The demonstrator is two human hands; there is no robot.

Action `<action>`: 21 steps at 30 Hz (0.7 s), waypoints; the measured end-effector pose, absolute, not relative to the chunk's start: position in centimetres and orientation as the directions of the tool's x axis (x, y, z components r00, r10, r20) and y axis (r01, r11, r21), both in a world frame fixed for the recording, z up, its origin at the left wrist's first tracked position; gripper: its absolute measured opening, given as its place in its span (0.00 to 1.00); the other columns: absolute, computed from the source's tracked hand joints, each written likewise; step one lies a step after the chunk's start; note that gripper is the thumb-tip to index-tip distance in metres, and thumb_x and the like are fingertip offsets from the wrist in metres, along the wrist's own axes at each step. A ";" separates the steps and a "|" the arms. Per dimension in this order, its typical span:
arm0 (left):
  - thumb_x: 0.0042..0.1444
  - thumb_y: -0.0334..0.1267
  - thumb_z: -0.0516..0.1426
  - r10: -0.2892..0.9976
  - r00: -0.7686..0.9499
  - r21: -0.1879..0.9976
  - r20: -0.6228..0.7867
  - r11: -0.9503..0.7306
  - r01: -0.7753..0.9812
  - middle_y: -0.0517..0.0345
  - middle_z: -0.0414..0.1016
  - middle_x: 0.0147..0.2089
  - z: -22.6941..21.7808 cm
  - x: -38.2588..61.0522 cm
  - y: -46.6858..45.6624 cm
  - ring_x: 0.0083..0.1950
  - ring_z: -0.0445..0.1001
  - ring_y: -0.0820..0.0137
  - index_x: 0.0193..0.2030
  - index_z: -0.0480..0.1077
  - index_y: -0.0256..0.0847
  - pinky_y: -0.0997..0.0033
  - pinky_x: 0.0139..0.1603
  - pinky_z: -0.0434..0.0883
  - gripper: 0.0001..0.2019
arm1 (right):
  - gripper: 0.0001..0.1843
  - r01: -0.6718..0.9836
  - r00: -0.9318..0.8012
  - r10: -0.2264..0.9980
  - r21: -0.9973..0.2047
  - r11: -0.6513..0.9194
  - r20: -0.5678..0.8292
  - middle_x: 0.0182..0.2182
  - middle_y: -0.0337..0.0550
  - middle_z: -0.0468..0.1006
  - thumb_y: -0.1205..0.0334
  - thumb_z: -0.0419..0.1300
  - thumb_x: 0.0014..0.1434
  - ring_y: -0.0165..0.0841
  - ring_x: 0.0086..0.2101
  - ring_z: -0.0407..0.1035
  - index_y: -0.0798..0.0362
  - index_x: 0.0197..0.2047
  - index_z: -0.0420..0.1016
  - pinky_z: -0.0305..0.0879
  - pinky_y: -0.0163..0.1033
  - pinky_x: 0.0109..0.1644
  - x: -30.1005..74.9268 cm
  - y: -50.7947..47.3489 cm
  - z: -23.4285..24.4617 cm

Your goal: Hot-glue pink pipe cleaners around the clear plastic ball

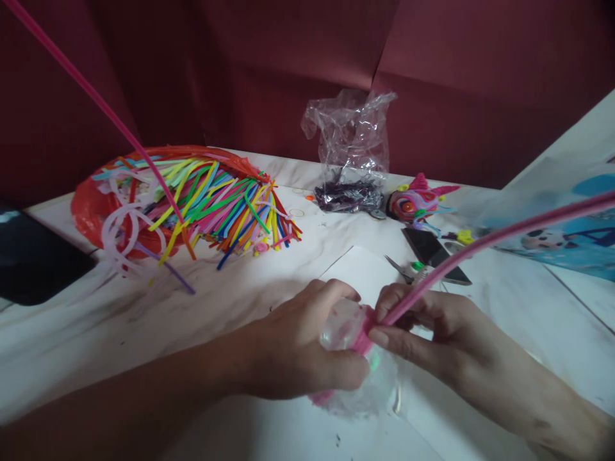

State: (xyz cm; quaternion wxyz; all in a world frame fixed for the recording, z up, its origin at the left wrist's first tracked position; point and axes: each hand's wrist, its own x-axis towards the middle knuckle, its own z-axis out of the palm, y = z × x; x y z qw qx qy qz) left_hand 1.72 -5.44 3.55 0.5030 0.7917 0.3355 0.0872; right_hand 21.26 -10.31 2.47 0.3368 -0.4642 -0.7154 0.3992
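Observation:
My left hand (312, 346) wraps round a clear plastic piece (377, 390), which looks like part of a bottle. A pink band (364, 333) runs over it, and a green spot shows through its side. Between the thumb and fingers of my right hand (423, 333) is a fuzzy pink pipe cleaner (471, 243), pinched where it meets the pink band. Its length arcs up toward the right edge. Another long pink strand (96, 96) slants across the upper left; my hands do not touch its visible part.
A red plastic bag (86, 211) spills many-coloured pipe cleaners (225, 205) at the left. Behind my hands are a clear bag (355, 134) with dark strands, a pink craft figure (416, 202), scissors (401, 270) and a phone (432, 250). A blue printed bag (567, 224) stands right.

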 end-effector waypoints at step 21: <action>0.46 0.39 0.59 0.622 0.747 0.853 -0.234 -0.237 0.465 0.51 0.63 0.57 4.1 1.8 -5.7 0.55 0.64 0.56 0.55 0.60 0.44 0.53 0.55 0.62 0.27 | 0.20 0.239 -0.305 0.951 -0.971 0.023 -0.052 0.28 0.44 0.71 0.46 0.64 0.57 0.33 0.30 0.66 0.58 0.32 0.71 0.67 0.32 0.34 21.9 -10.0 2.0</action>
